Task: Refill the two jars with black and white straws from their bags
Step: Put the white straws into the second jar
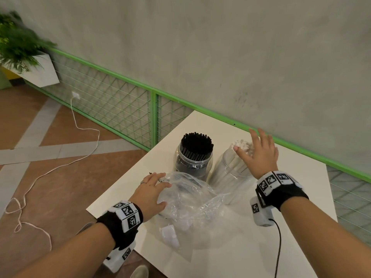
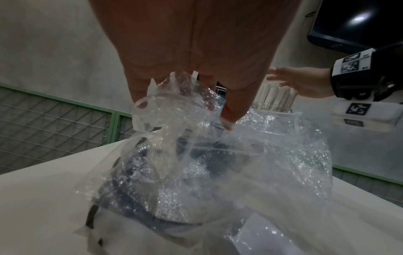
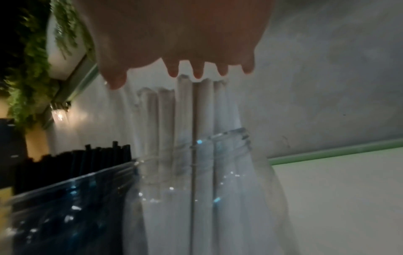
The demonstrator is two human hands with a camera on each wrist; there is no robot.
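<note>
Two clear jars stand at the back of the white table [image 1: 281, 247]. The left jar [image 1: 193, 167] is packed with black straws [image 1: 196, 144], and the right jar [image 1: 230, 171] holds white straws [image 3: 196, 112]. My right hand [image 1: 253, 145] hovers over the white straw tops, fingers spread and straight; contact cannot be told. In the right wrist view its fingertips [image 3: 198, 74] sit just above them. Crumpled clear plastic bags [image 1: 190, 199] lie in front of the jars. My left hand [image 1: 160, 194] grips the bunched bag top [image 2: 174, 107], with plastic pinched between the fingers.
A green mesh railing [image 1: 128, 109] and a grey wall run behind the table. The table's left edge [image 1: 128, 171] drops to a tiled floor with a white cord [image 1: 84, 129]. A planter [image 1: 22, 57] hangs at far left. A black cable [image 1: 279, 247] trails from my right wrist.
</note>
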